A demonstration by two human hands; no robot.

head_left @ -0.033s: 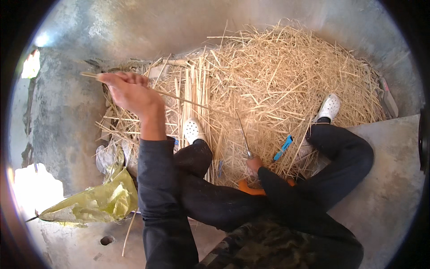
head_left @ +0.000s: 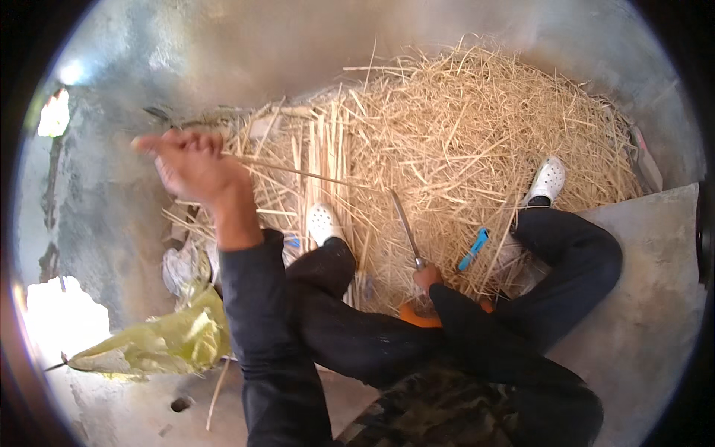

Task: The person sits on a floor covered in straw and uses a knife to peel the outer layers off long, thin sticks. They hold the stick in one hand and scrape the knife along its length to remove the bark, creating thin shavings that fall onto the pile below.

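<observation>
Raised at the upper left, my left hand [head_left: 205, 171] is closed around a long thin strip [head_left: 298, 173], which looks like bamboo or cane. The strip slopes down rightward from the fist to the tip of a knife [head_left: 404, 223]. My right hand [head_left: 427, 277] grips that knife by its handle, low between my legs, with the narrow blade pointing up and away. Whether the blade touches the strip is too fine to tell. Under my right forearm shows an orange object [head_left: 418, 316], mostly hidden. Just right of that hand lies a blue tool [head_left: 473, 249], its kind unclear.
A big heap of pale shavings [head_left: 484, 127] spreads along the concrete wall. Straight split strips [head_left: 328, 149] lie beside my left clog [head_left: 322, 222]; the right clog [head_left: 549, 179] rests against the heap. At left are a yellow-green sack [head_left: 171, 343] and a floor hole [head_left: 180, 404].
My left hand has moved a little left and downward with the strip. The knife in my right hand has tilted slightly, its tip a bit lower.
</observation>
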